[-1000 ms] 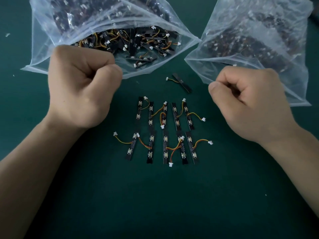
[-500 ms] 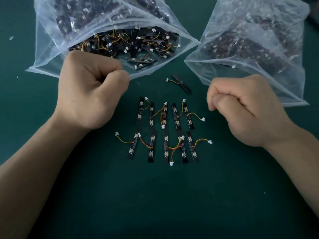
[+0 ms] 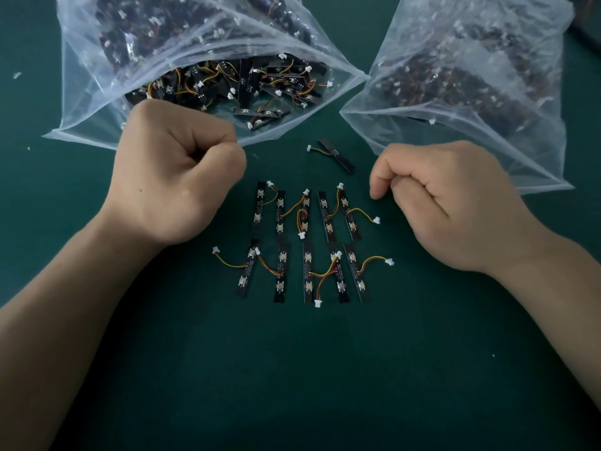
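Note:
Several small black circuit strips [image 3: 307,242] with orange wires and white connectors lie in two rows on the green mat [image 3: 292,369]. One more strip [image 3: 335,154] lies apart, just above the rows. My left hand [image 3: 172,177] is curled into a fist left of the rows, holding nothing visible. My right hand [image 3: 445,203] is also curled into a fist to the right of the rows, its fingertips near the mat.
An open clear plastic bag [image 3: 201,70] full of the same strips lies at the back left, its mouth just behind my left hand. A second clear bag [image 3: 465,79] of parts lies at the back right.
Both fists have drifted slightly nearer and inward toward the rows of strips. The strips and the bags have not moved.

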`<action>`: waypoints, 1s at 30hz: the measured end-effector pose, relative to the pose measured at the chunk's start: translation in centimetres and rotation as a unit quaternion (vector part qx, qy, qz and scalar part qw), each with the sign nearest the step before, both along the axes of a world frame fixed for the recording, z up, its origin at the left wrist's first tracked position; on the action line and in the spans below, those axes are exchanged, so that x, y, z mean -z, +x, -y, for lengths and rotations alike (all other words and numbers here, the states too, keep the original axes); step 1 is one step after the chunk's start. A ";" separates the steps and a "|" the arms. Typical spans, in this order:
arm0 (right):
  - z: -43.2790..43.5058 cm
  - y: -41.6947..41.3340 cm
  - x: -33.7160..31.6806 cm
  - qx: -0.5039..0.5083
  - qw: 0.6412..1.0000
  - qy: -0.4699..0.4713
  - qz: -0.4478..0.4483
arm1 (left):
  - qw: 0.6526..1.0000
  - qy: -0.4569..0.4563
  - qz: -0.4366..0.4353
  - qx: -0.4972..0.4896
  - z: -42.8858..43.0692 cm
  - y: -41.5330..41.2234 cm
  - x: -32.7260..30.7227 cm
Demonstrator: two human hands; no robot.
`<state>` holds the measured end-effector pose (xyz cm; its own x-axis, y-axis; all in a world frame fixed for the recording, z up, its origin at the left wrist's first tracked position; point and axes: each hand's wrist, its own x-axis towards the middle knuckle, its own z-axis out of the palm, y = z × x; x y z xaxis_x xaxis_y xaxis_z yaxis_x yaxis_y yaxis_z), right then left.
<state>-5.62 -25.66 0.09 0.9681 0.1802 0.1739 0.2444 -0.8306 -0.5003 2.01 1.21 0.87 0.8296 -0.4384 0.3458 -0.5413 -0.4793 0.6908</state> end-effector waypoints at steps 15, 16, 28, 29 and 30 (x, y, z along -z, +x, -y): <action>-0.5 0.0 0.0 0.031 0.998 -0.037 0.034 | 1.000 -0.002 -0.019 0.002 0.2 -0.2 -0.1; -0.4 0.1 0.0 0.042 0.998 -0.032 0.034 | 1.000 -0.003 -0.021 0.001 0.2 -0.2 -0.1; -0.3 0.3 -0.1 0.052 0.998 -0.032 0.015 | 1.000 -0.007 -0.021 0.016 0.3 -0.3 -0.1; -0.3 0.3 -0.1 0.051 0.998 -0.032 0.015 | 1.000 -0.007 -0.024 0.016 0.3 -0.3 -0.1; -0.3 0.4 -0.1 0.050 0.998 -0.032 0.016 | 0.999 -0.008 -0.026 0.017 0.3 -0.2 -0.1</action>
